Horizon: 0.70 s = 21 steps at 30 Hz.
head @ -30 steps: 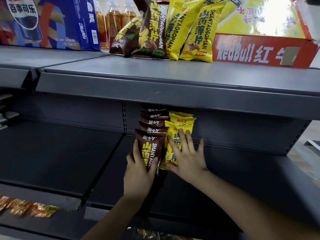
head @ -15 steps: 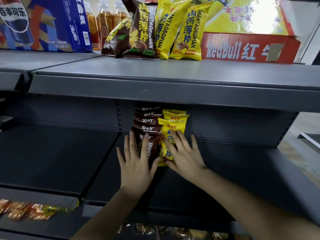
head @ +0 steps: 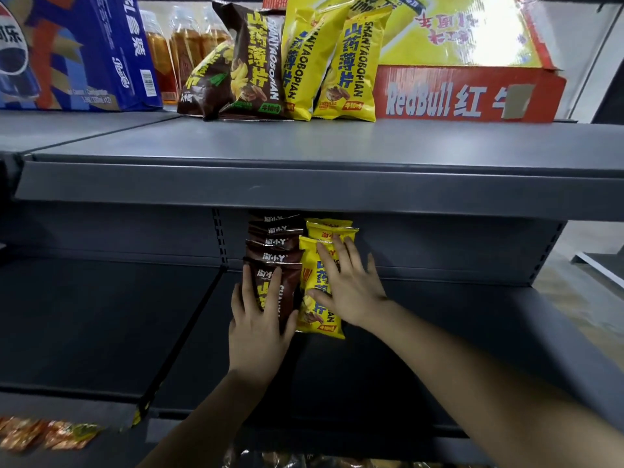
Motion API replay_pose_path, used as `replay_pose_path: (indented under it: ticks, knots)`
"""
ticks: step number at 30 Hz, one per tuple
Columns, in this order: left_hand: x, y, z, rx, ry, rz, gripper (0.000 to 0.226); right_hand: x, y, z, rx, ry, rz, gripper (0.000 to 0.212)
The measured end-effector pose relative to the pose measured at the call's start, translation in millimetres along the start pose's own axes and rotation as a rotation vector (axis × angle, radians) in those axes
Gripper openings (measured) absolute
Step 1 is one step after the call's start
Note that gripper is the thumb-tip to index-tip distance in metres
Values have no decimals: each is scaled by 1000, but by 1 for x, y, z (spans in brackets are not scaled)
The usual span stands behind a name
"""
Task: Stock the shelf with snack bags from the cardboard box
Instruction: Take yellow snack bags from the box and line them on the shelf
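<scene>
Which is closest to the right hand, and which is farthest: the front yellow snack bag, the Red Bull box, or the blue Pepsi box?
1. The front yellow snack bag: touched by the right hand, on the lower shelf.
2. The Red Bull box: on the upper shelf, to the right.
3. The blue Pepsi box: upper shelf, far left.

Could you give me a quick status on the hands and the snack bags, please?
Left hand flat on brown bag. Right hand flat on yellow bag. Nothing blocking.
</scene>
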<state>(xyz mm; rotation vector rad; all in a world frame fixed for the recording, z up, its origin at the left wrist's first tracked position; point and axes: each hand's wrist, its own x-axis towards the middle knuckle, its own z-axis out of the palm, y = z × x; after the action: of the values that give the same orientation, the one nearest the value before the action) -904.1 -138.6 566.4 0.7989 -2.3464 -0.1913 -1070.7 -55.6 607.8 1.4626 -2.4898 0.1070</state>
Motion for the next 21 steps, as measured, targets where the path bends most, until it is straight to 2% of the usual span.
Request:
replay_pose_path:
  ticks: [3, 6, 8, 10, 12, 17, 21]
  knots:
    - [0, 0, 1, -13, 8, 3, 78, -2, -2, 0, 153, 107, 20, 85]
    - [1, -1, 3, -22, 10, -1, 77, 7, -3, -2, 457, 269, 243, 90]
    - [1, -2, 4, -27, 7, -6, 75, 18, -1, -2, 796, 213, 358, 90]
    - [1, -3, 4, -26, 0, -9, 76, 25, -1, 0, 1064, 98, 368, 79]
    - [1, -5, 3, -22, -2, -8, 77, 28, -2, 3, 1128, 54, 368, 71]
    - [2, -8, 4, -55, 12, -10, 79, 26, -10, 10, 1140, 75, 384, 59]
    - [3, -6, 5, -62, 39, -18, 79, 23, -21, 15, 1274, 107, 479, 50]
